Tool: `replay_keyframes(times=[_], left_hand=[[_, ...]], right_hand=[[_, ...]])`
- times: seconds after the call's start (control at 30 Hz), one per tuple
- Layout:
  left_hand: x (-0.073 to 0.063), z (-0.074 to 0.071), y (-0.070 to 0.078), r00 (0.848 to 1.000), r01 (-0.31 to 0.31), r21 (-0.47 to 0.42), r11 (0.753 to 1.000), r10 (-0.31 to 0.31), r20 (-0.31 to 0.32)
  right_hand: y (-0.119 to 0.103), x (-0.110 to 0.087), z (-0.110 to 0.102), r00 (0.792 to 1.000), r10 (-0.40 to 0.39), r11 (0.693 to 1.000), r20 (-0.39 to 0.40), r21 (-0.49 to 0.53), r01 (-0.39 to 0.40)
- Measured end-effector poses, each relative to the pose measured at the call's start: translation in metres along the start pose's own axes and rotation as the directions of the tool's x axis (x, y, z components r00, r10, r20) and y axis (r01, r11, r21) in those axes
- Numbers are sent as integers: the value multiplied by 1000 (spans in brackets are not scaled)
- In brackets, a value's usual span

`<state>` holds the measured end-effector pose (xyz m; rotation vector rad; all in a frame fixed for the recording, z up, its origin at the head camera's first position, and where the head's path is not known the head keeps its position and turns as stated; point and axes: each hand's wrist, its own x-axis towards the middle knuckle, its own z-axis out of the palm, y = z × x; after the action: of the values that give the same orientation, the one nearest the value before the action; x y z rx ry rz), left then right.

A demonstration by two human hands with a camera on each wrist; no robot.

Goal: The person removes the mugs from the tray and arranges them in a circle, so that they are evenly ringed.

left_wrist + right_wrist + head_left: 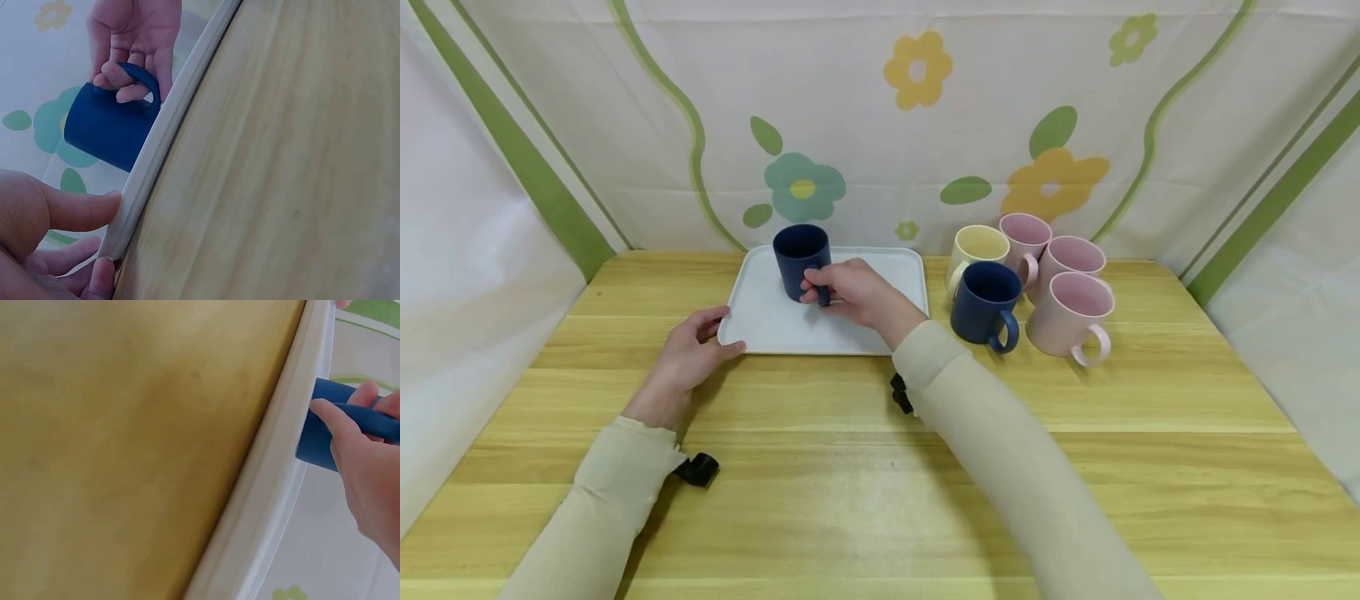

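Note:
A dark blue mug (791, 263) stands upright at the left back part of a white rectangular tray (760, 329). Its handle is held by my right hand (857, 292), with fingers through the loop, as the left wrist view shows on the mug (106, 125). The tray rim hides the mug's base in both wrist views, so I cannot tell whether it touches the tray. At the tray's front left corner my left hand (688, 350) grips the rim, thumb on the front edge and fingers at the left side.
Right of the tray, several mugs stand grouped on the wooden table (820, 467): a yellow mug (981, 242), another dark blue mug (981, 304) and pink mugs (1067, 321). A flowered white curtain (865, 150) hangs behind, with white cloth at both sides.

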<state>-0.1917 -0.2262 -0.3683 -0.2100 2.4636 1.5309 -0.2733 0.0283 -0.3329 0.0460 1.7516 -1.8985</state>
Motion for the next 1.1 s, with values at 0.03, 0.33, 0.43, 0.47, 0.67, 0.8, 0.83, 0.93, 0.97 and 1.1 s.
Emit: replay_keyframes(times=[0.03, 0.33, 0.43, 0.47, 0.67, 0.8, 0.83, 0.93, 0.97, 1.1], left_hand=[[0, 0, 0, 1000, -3, 4, 1000, 3, 1], [0, 2, 0, 1000, -7, -1, 1000, 7, 7], [1, 2, -2, 1000, -7, -5, 1000, 7, 13], [1, 2, -3, 1000, -6, -9, 1000, 6, 15], [2, -2, -6, 1000, -6, -6, 1000, 6, 10], [1, -4, -6, 1000, -6, 5, 1000, 6, 13], [1, -5, -6, 1000, -8, 7, 1000, 8, 16], [0, -5, -6, 1000, -15, 8, 1000, 14, 21], [0, -4, -6, 1000, -18, 8, 1000, 18, 22], [1, -2, -4, 999, -23, 4, 1000, 23, 26]], right_hand=[[1, -1, -1, 1000, -7, 1000, -1, 0, 7], [7, -12, -14, 997, -71, 997, -22, -40, 71], [6, -20, -20, 995, -90, 995, -30, -54, 88], [6, -23, -22, 995, -97, 994, -34, -52, 95], [0, -37, -25, 989, -132, 991, -72, -33, 130], [-2, -47, -23, 982, -164, 986, -88, -14, 163], [-3, -50, -23, 981, -172, 985, -92, -8, 172], [-5, -62, -24, 976, -196, 980, -94, -6, 197], [-6, -66, -24, 975, -204, 979, -93, -14, 204], [-8, -86, -31, 971, -227, 973, -75, -58, 223]])
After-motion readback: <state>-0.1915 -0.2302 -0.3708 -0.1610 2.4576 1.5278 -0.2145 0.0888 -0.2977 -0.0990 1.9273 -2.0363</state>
